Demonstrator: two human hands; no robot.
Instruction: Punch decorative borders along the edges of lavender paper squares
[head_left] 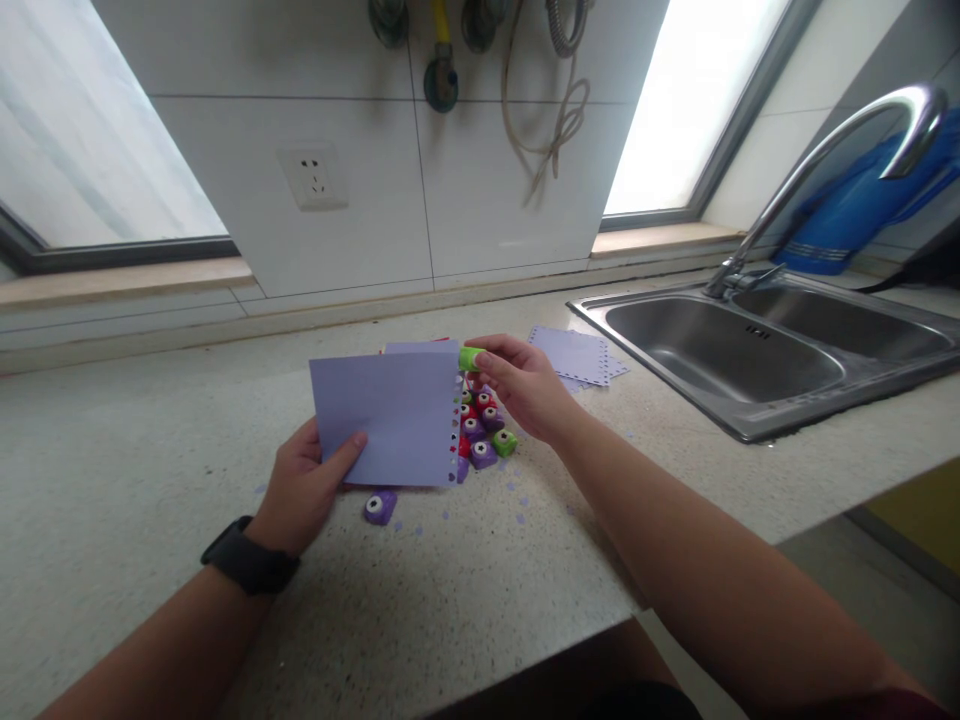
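Note:
My left hand (pixel 307 475) grips a sheet of purple paper (pixel 390 420) by its lower left, thumb on the front face. A row of small punched shapes runs along the sheet's right edge. At the upper right corner, my right hand (pixel 525 385) pinches a green craft punch (pixel 470 358), which meets the paper's edge. Behind and right of the sheet lie several purple, red and green craft punches (pixel 484 455), partly hidden by it. One purple punch (pixel 380 506) sits apart below the sheet. Another stack of purple paper (pixel 420 347) shows partly behind the held sheet.
Purple sheets with punched edges (pixel 570 355) lie right of the punches. Tiny paper bits (pixel 521 519) are scattered on the speckled counter (pixel 150 450). A steel sink (pixel 720 345) with a faucet (pixel 825 130) is at the right, a blue container (pixel 855 215) behind it.

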